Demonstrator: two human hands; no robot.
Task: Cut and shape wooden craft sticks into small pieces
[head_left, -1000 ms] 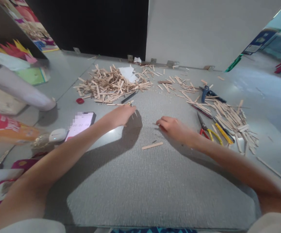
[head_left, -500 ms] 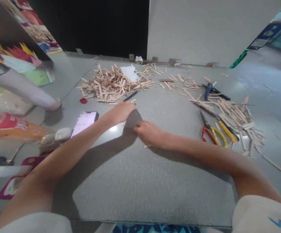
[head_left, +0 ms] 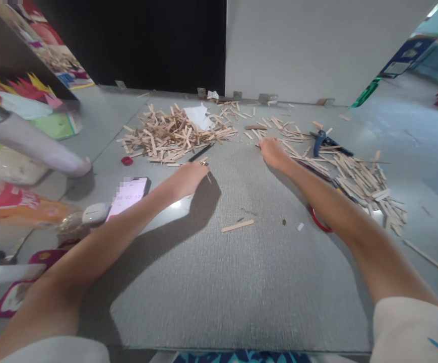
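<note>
My left hand [head_left: 193,180] is closed just in front of the large pile of wooden craft sticks [head_left: 169,132]. A small light tip pokes out by its fingers, but what it holds is mostly hidden. A dark pen-like tool [head_left: 201,152] lies just beyond those fingers. Farther right, my right hand [head_left: 273,153] is closed in a pinch near the scattered sticks at the back; a tiny dark end shows at its fingertips, too small to name. One single craft stick [head_left: 237,226] lies on the grey table between my forearms.
A phone [head_left: 128,195] with a timer and a white earbud case [head_left: 95,213] sit left. Blue-handled cutters [head_left: 319,142] and a second stick pile [head_left: 362,174] are right. Red-handled pliers [head_left: 319,220] are partly under my right forearm. A panel [head_left: 298,50] stands behind.
My right hand has moved away from my left, to the back right toward the scattered sticks. The single stick on the table is now uncovered. My left hand has barely moved.
</note>
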